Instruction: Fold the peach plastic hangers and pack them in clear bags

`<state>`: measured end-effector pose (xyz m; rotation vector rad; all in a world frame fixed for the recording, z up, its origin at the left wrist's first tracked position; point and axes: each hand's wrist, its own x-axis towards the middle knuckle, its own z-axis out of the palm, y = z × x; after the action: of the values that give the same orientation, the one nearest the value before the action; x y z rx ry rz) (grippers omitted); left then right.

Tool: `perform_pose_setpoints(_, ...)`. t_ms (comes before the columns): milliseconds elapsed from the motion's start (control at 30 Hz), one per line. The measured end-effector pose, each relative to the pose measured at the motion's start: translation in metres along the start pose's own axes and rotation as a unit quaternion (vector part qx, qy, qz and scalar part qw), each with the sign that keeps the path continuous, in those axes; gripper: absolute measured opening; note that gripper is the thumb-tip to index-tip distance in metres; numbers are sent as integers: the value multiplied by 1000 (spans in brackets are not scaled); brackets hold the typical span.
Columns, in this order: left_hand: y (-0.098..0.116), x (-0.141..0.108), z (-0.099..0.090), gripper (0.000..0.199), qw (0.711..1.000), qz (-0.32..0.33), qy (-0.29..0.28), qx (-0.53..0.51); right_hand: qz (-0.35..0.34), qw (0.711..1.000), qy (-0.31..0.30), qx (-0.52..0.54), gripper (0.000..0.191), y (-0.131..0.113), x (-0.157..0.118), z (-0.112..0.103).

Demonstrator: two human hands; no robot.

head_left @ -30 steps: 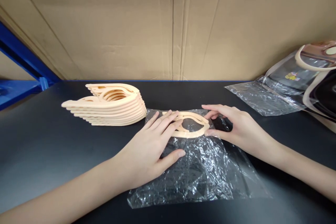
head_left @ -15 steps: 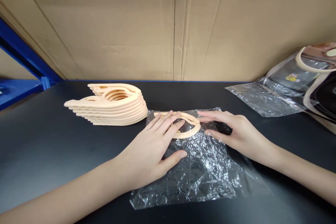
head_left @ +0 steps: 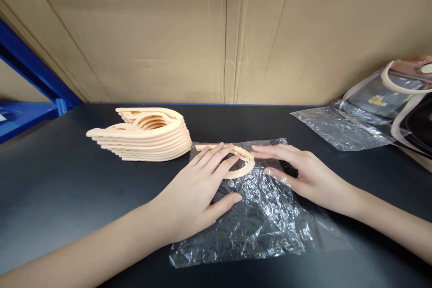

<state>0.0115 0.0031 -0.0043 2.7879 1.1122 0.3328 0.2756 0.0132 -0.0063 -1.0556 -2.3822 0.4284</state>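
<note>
The black desk (head_left: 50,189) gave me a level surface, and across its middle lay the clear plastic (head_left: 256,234), spread out, I supposed, to keep the film from bunching. The stack of peach loops (head_left: 162,144) stood just beyond its far left corner, within reach yet out of the way, I judged. The left hand (head_left: 197,193) rested flat, fingers extended, thumb apart; the right hand (head_left: 300,168) was loosely curved, thumb clear of the fingers, pinching nothing. The single peach loop (head_left: 241,172) lay near the plastic's far edge, partly under the left fingers, apparently steadied there, with the right fingertips by its rounded end. I couldn't tell whether film covered them.
</note>
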Motion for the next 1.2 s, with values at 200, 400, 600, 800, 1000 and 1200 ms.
perform_pose_setpoints(200, 0, 2, -2, 62, 1000, 12, -2, -1, 8, 1000, -7, -9, 38, -3, 0, -1)
perform_pose_setpoints(400, -5, 1, -48, 60, 991, 28, 105, 79, 62, 995, 74, -16, 31, -1, -1, -6)
perform_pose_setpoints(600, -52, -12, -108, 62, 986, 17, 144, 84, 105, 986, 132, -10, 23, 2, -4, -17)
perform_pose_setpoints(800, -113, -32, -122, 94, 983, -150, 60, 89, 88, 987, 130, -27, 22, 1, -6, -16)
perform_pose_setpoints(1000, -132, -41, -123, 98, 976, -202, 27, 79, 78, 988, 126, -32, 22, 2, -6, -15)
perform_pose_setpoints(1200, -123, -38, -124, 105, 967, -251, 26, 37, 76, 988, 129, -33, 22, 2, -6, -15)
